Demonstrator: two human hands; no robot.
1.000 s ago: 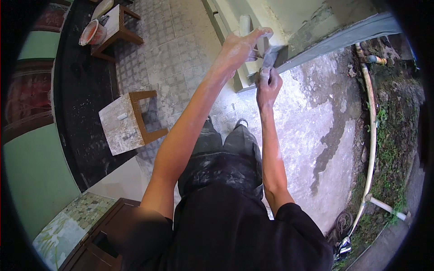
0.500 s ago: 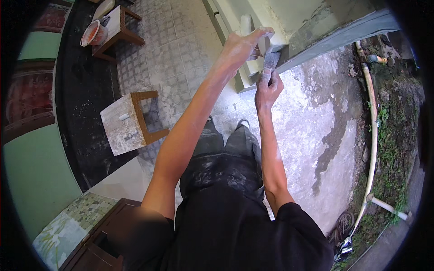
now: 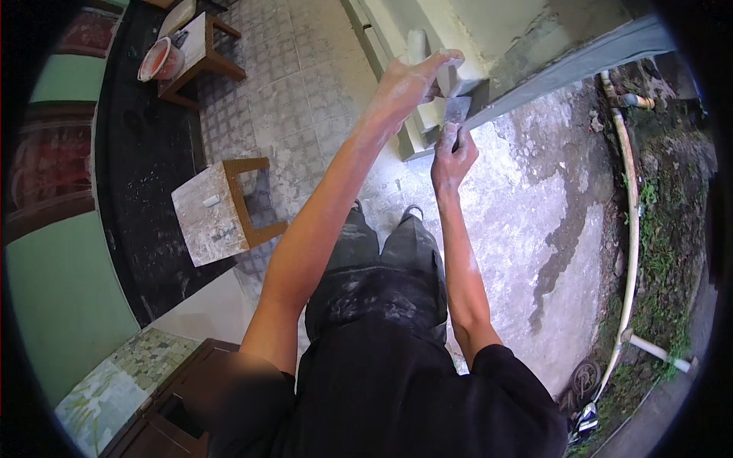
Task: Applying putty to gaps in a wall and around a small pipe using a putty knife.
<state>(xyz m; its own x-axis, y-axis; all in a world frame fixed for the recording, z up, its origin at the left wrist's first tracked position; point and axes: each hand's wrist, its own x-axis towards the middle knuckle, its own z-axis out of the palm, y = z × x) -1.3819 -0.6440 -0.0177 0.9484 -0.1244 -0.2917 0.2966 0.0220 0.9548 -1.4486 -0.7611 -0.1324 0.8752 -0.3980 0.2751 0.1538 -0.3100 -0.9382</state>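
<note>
My right hand [image 3: 454, 162] is closed round a putty knife, its flat grey blade [image 3: 458, 109] rising past my fingertips toward the corner of a pale stepped moulding [image 3: 420, 136]. Just beyond it, my left hand [image 3: 408, 85] is wrapped round a tool with a pale, rounded handle [image 3: 416, 44] poking up past the knuckles. My left thumb stretches to the right over the moulding corner. The working end of that tool is mostly hidden by my hand, so its kind is unclear. White dust coats both hands.
A grey wall edge [image 3: 569, 65] runs right from the corner. On the left stand a dusty low table [image 3: 202, 233] bearing a small white piece, and another table [image 3: 195, 49] beside an orange-lined bucket [image 3: 160, 59]. A pipe [image 3: 631, 221] runs along the mossy right side.
The putty knife in my right hand has drawn slightly down toward me, away from the corner's top. My left hand has stayed almost in place.
</note>
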